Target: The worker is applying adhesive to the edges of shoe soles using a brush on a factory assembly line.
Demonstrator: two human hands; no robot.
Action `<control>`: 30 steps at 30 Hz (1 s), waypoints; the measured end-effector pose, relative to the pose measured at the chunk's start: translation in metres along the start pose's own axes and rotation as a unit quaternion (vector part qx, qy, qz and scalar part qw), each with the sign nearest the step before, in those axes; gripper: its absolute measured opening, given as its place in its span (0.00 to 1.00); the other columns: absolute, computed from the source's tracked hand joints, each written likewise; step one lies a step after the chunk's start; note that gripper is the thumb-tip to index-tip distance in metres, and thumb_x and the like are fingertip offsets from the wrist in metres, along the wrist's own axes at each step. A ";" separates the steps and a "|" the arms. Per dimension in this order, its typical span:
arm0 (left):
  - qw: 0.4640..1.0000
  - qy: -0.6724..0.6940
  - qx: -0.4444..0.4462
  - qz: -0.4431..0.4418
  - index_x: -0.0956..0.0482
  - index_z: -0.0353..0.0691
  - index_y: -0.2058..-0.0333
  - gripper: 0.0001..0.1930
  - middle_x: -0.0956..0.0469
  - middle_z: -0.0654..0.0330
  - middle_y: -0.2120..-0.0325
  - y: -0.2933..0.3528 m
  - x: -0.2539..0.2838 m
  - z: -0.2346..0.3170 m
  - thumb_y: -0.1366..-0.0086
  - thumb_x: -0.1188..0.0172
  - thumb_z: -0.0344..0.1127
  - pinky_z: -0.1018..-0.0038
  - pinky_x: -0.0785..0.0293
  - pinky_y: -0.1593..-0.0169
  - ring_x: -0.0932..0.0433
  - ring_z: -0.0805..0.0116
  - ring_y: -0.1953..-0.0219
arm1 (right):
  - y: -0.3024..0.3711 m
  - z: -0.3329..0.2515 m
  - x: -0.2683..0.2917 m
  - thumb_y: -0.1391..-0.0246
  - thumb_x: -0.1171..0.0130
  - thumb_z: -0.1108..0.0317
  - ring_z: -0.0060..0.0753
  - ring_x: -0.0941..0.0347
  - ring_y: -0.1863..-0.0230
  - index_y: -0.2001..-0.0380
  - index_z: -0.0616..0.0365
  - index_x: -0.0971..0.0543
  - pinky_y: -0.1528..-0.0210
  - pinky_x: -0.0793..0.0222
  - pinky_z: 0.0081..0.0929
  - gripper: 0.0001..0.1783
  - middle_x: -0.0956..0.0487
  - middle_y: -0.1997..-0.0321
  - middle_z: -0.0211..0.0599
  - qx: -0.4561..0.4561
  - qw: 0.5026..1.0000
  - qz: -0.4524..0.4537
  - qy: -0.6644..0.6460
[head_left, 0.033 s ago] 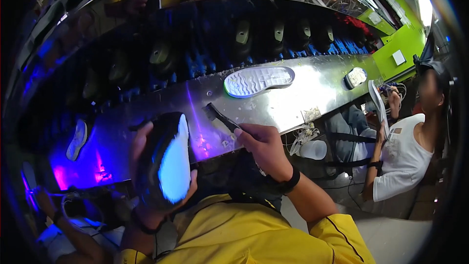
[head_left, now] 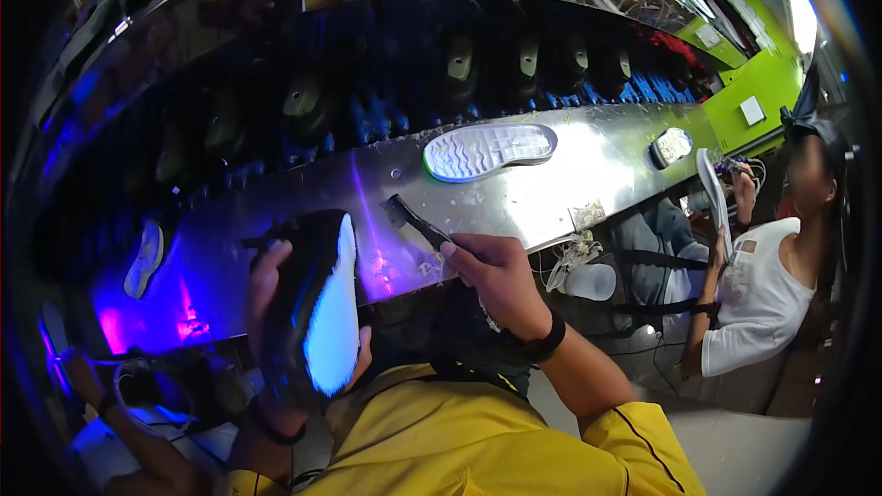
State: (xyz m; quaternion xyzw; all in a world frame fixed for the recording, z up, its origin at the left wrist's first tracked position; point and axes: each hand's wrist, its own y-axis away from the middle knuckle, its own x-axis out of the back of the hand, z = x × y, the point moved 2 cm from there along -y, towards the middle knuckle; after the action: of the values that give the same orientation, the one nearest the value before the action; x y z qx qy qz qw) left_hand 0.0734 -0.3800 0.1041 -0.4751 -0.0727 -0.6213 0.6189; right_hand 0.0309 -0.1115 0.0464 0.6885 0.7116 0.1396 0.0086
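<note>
My left hand point(head_left: 266, 280) is wrapped around a dark shoe upper point(head_left: 292, 312), fingers on its left side and thumb on its right edge. The shoe's underside glows bluish white and faces right. In my right hand point(head_left: 501, 280) is a small dark-handled brush point(head_left: 423, 224), pinched between thumb and fingers. Its bristle head points up and left, over the metal table point(head_left: 386, 142) and apart from the shoe. Beyond the brush lies a white shoe sole point(head_left: 490, 152), patterned with wavy ridges.
Dark shoes on lasts point(head_left: 459, 62) stand in a row behind the table. Another sole point(head_left: 144, 259) lies at left, a small pale-topped object point(head_left: 671, 147) at far right. A white cup point(head_left: 591, 282) hangs near the front edge. Co-workers sit at right point(head_left: 758, 303) and lower left point(head_left: 152, 445).
The shoe in my left hand has turned slightly, so its pale underside looks narrower. The left fingers have shifted a little. My right hand and the brush stay nearly in place.
</note>
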 end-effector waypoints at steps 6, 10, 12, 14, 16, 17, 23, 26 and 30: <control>0.996 -0.048 -0.035 0.062 0.47 0.38 0.27 0.50 0.29 0.41 0.37 0.058 -0.014 -0.005 0.41 0.25 0.44 0.33 0.40 0.28 0.29 0.37 0.32 | -0.007 0.020 -0.029 0.28 0.37 0.66 0.13 0.32 0.71 0.55 0.70 0.13 0.67 0.37 0.18 0.15 0.20 0.72 0.24 -0.071 0.995 -0.049 -0.055; 0.995 -0.063 -0.016 0.070 0.43 0.39 0.30 0.47 0.28 0.45 0.38 0.082 -0.022 -0.009 0.40 0.25 0.46 0.32 0.38 0.29 0.28 0.42 0.32 | -0.015 0.033 -0.050 0.28 0.37 0.64 0.12 0.31 0.70 0.53 0.71 0.13 0.68 0.36 0.19 0.16 0.18 0.71 0.25 -0.036 0.998 -0.048 0.006; 0.995 -0.067 -0.022 0.072 0.42 0.39 0.30 0.46 0.28 0.46 0.38 0.089 -0.025 -0.010 0.40 0.25 0.46 0.32 0.38 0.29 0.29 0.43 0.32 | -0.014 0.041 -0.062 0.28 0.37 0.64 0.12 0.31 0.70 0.53 0.70 0.13 0.68 0.36 0.19 0.16 0.18 0.71 0.24 -0.040 0.998 -0.032 -0.035; 0.994 -0.070 -0.028 0.083 0.42 0.39 0.31 0.46 0.28 0.47 0.38 0.093 -0.028 -0.011 0.40 0.25 0.46 0.31 0.37 0.29 0.29 0.44 0.32 | -0.009 0.047 -0.067 0.29 0.36 0.66 0.12 0.30 0.70 0.51 0.69 0.13 0.68 0.37 0.18 0.15 0.18 0.71 0.24 -0.031 0.997 -0.019 -0.062; 0.992 -0.072 -0.032 0.095 0.41 0.40 0.31 0.45 0.28 0.48 0.38 0.097 -0.031 -0.013 0.40 0.25 0.47 0.31 0.37 0.29 0.29 0.44 0.32 | 0.005 0.051 -0.067 0.29 0.37 0.66 0.12 0.30 0.70 0.51 0.69 0.13 0.68 0.37 0.18 0.15 0.18 0.71 0.24 -0.037 0.998 -0.027 -0.053; 0.992 -0.073 -0.032 0.100 0.41 0.40 0.31 0.45 0.28 0.48 0.39 0.099 -0.032 -0.014 0.40 0.25 0.47 0.31 0.37 0.29 0.29 0.44 0.31 | 0.013 0.051 -0.066 0.29 0.37 0.67 0.13 0.29 0.69 0.52 0.69 0.13 0.67 0.36 0.18 0.14 0.18 0.71 0.25 -0.038 0.998 -0.039 -0.035; 0.990 -0.085 -0.076 0.083 0.46 0.30 0.30 0.46 0.35 0.42 0.36 0.115 -0.036 -0.021 0.38 0.27 0.42 0.36 0.37 0.27 0.34 0.35 0.30 | 0.024 0.050 -0.052 0.29 0.38 0.68 0.15 0.28 0.69 0.54 0.70 0.13 0.67 0.35 0.20 0.13 0.19 0.72 0.26 0.011 0.997 -0.062 -0.044; 0.989 -0.079 -0.066 0.106 0.43 0.38 0.31 0.44 0.31 0.48 0.38 0.121 -0.042 -0.022 0.38 0.26 0.46 0.32 0.37 0.28 0.32 0.41 0.31 | -0.001 0.050 -0.051 0.30 0.36 0.66 0.16 0.27 0.70 0.53 0.69 0.13 0.68 0.33 0.22 0.14 0.18 0.72 0.31 0.083 0.993 0.025 0.082; 0.988 -0.089 -0.084 0.096 0.46 0.34 0.31 0.46 0.35 0.44 0.37 0.127 -0.045 -0.026 0.37 0.27 0.44 0.34 0.39 0.27 0.35 0.37 0.29 | -0.022 0.051 -0.058 0.29 0.37 0.65 0.15 0.30 0.72 0.54 0.69 0.14 0.71 0.35 0.24 0.15 0.19 0.73 0.32 0.026 0.996 -0.003 0.081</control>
State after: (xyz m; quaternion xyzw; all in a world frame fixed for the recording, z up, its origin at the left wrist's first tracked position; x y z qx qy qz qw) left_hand 0.1570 -0.3946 -0.0033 -0.5835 -0.0294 -0.5181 0.6247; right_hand 0.0228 -0.1594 -0.0177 0.6730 0.7152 0.1764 -0.0665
